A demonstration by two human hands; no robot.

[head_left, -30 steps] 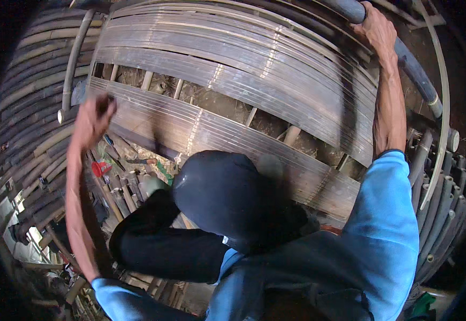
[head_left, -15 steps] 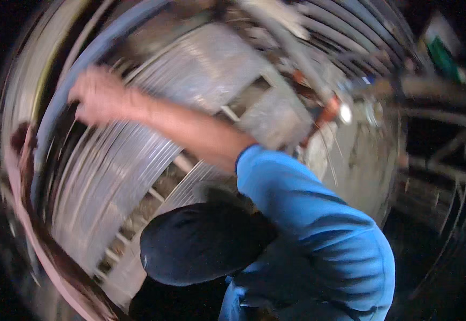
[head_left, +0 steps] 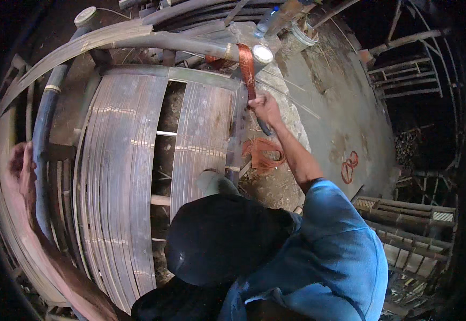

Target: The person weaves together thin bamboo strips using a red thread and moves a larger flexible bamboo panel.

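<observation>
Over the dark bamboo pole [head_left: 190,43] hangs a hank of orange twine [head_left: 247,67]. My right hand [head_left: 266,111] is closed around its lower end, and a dark curved piece [head_left: 264,127] shows just below the fingers; its kind is unclear. At far left, my left hand [head_left: 24,163] is closed on the bundle of split bamboo strips [head_left: 7,214] running along the rail, its finger details shaded. A bluish bamboo pole [head_left: 41,134] passes beside it. Between my arms lies the slatted bamboo platform [head_left: 118,176], with a gap along its length.
More orange twine [head_left: 265,155] lies on the ground right of the platform, with orange coils [head_left: 349,167] farther right on the concrete floor [head_left: 334,123]. A plastic bottle [head_left: 265,22] and a white bucket [head_left: 302,37] stand at the back. Bamboo racks [head_left: 409,219] line the right.
My right hand has moved from beside the bluish pole at left across to the hanging orange twine and closed on it. The view has turned; my left hand stays at the left rail.
</observation>
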